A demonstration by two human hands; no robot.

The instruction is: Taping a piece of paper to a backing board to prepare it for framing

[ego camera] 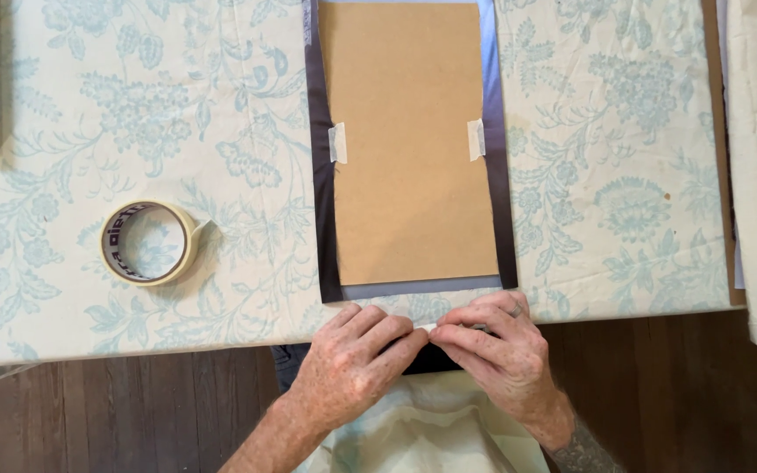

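**Tape strip pinched at the bench edge**

A short strip of pale masking tape (427, 328) is held flat between both hands' fingertips, just below the near edge of the brown board (409, 144). The board lies flat on a dark sheet (324, 219), fastened by two tape tabs at its sides.

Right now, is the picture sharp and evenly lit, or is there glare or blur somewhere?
Head view: soft, even light, no glare; the brown board and tape roll are sharp with faint shadows; the left hand and right hand are clear, the small tape piece between them hardly visible.
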